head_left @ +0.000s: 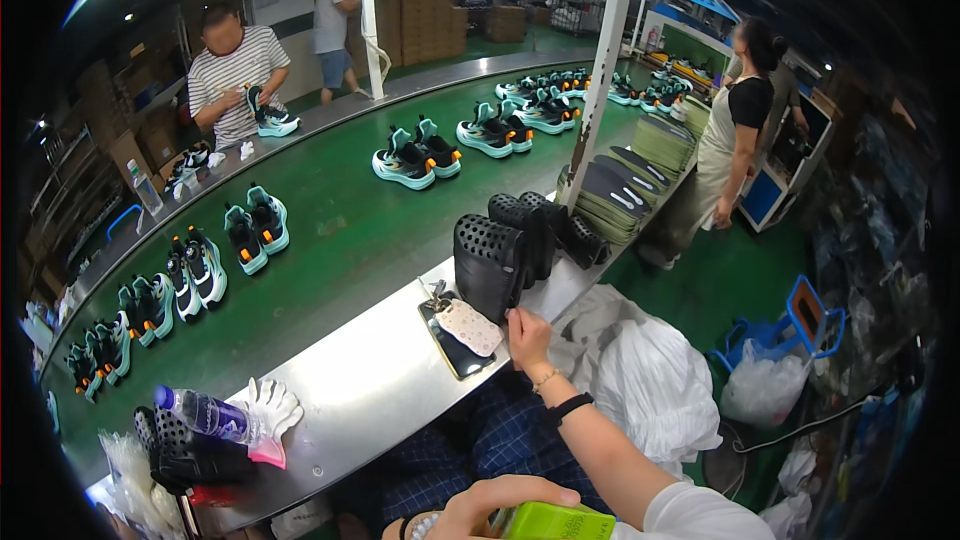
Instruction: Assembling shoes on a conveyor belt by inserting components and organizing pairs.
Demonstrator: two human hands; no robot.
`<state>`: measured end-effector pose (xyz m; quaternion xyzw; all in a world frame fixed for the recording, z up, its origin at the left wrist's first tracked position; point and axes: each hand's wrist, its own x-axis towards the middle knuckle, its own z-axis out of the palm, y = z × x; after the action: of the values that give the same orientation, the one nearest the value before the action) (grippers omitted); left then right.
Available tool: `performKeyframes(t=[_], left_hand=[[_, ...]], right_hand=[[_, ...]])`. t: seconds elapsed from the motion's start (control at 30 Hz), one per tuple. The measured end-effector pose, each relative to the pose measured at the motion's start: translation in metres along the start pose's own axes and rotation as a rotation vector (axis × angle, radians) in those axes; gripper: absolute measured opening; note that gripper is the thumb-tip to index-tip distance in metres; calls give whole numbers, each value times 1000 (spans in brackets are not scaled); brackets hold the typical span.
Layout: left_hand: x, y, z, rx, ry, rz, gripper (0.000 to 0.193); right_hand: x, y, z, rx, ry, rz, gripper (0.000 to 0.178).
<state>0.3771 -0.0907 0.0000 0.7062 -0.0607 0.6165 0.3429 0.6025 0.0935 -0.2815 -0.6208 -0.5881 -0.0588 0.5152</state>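
At the lower edge my left hand (510,498) is closed around a bright green printed object (562,523), flat-faced and partly cut off by the frame. My right hand (527,340) is closed at the bench's near edge, fingertips against or right beside the bottom of a black clog (487,262). Whatever its curled fingers hold is hidden. More black clogs (530,225) stand behind that one. Left of my right hand, a dark phone (470,364) lies on the metal bench, with a pale patterned case or pouch (470,328) and keys (437,294) on it.
A green conveyor (340,240) carries several black-and-teal sneakers (405,160). A purple-labelled bottle (205,415), white gloves (272,410) and black clogs (170,450) sit at left. Stacked green insole-like pieces (610,200) lie at right, near a white post (600,70). Co-workers stand across and right.
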Motion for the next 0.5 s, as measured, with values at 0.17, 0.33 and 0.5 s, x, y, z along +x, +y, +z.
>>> performKeyframes(t=[0.17, 0.33, 0.5], left_hand=[[6, 1, 2, -31, 45, -38, 22], [-1, -8, 8, -26, 92, 5, 24], [-2, -17, 6, -7, 49, 72, 23]], right_hand=[[2, 0, 1, 13, 39, -28, 23], [3, 0, 1, -1, 20, -29, 24], [5, 3, 0, 4, 24, -28, 24]])
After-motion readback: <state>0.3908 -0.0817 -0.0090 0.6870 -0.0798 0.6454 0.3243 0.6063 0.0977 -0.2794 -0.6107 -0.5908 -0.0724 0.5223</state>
